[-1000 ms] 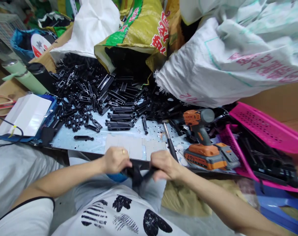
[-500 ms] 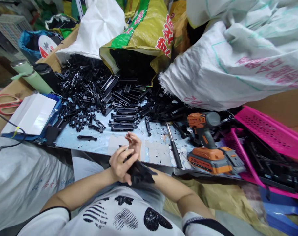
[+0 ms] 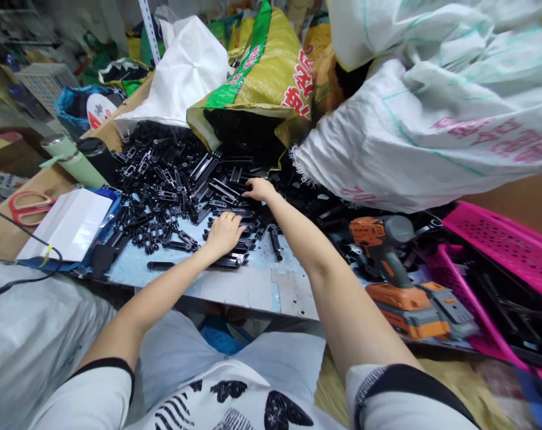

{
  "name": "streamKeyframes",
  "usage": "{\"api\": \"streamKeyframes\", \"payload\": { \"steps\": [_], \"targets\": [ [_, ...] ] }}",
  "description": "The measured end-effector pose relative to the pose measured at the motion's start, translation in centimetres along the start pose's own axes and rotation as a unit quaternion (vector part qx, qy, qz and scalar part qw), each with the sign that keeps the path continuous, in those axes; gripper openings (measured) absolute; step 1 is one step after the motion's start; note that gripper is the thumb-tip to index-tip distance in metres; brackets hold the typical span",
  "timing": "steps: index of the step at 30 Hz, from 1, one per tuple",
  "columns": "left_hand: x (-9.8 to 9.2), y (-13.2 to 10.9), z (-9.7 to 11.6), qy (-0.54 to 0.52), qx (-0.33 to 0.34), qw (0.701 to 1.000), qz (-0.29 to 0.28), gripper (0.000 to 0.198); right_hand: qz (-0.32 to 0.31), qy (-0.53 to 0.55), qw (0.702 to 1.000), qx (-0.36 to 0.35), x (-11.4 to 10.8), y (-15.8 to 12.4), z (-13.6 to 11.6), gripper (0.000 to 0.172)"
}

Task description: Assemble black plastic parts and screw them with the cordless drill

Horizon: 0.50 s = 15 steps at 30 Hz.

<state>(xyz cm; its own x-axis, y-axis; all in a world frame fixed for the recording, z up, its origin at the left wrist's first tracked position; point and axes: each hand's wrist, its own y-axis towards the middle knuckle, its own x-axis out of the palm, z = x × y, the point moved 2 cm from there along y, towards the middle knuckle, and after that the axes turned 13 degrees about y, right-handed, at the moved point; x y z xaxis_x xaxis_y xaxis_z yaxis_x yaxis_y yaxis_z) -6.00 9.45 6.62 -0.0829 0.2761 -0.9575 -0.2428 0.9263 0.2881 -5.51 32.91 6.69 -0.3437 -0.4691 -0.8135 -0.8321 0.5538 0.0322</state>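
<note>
My left hand [image 3: 225,234] lies palm down over the neat row of black slotted bars [image 3: 235,261] near the front of the bench, its fingers spread on them. Farther back, my right hand [image 3: 259,190] reaches to the heap of loose black parts [image 3: 217,179], fingertips pointing left and slightly apart. I see nothing held in either hand, though the undersides of both are hidden. One single black bar [image 3: 160,265] lies left of the row, and another [image 3: 275,243] stands off to its right.
An orange cordless drill [image 3: 391,269] stands at right beside a pink basket [image 3: 499,245] of black parts. Open sacks, one yellow [image 3: 262,77] and one white [image 3: 414,131], lean over the bench. Red-handled scissors [image 3: 29,208], papers [image 3: 69,221] and a green flask [image 3: 80,164] are at left.
Both hands were together near my body with a dark, blurred thing between them. They have parted and moved forward to the black parts. The hammer is now hidden behind my right arm.
</note>
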Motion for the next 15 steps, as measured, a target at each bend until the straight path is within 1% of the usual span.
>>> {"api": "streamKeyframes", "payload": {
  "steps": [2,4,6,7,9,11,12,14,15],
  "targets": [
    [0.9,3.8,-0.3,-0.001,0.004,0.999,-0.039,0.026,-0.002,0.092,0.995,0.034,-1.0,-0.8,1.2,0.043],
    [2.4,7.1,-0.5,0.013,0.006,0.997,-0.075,0.024,-0.005,0.217,0.972,0.086,-2.3,-3.1,2.6,0.045],
    [4.1,9.6,-0.4,0.019,0.008,0.995,-0.1,0.023,-0.009,0.344,0.931,0.123,-3.4,-6.3,3.6,0.049],
    [4.7,10.6,-0.2,0.017,0.01,0.994,-0.107,0.023,-0.012,0.406,0.905,0.126,-3.8,-7.9,3.8,0.05],
    [5.5,12.1,0.3,0.011,0.015,0.993,-0.115,0.025,-0.032,0.509,0.854,0.103,-4.1,-11.0,3.6,0.052],
    [5.2,12.7,0.5,-0.002,0.021,0.995,-0.101,0.022,-0.058,0.574,0.813,0.081,-4.0,-13.4,2.9,0.049],
    [4.5,12.6,0.4,-0.016,0.02,0.996,-0.085,0.019,-0.064,0.594,0.798,0.075,-3.9,-14.4,2.4,0.046],
    [2.4,11.1,0.0,-0.066,0.008,0.997,-0.035,0.012,-0.049,0.626,0.776,0.062,-3.7,-16.3,1.4,0.044],
    [1.0,9.6,-0.2,-0.098,0.003,0.995,-0.009,0.01,-0.037,0.637,0.768,0.054,-3.6,-17.3,0.9,0.045]
  ]
}}
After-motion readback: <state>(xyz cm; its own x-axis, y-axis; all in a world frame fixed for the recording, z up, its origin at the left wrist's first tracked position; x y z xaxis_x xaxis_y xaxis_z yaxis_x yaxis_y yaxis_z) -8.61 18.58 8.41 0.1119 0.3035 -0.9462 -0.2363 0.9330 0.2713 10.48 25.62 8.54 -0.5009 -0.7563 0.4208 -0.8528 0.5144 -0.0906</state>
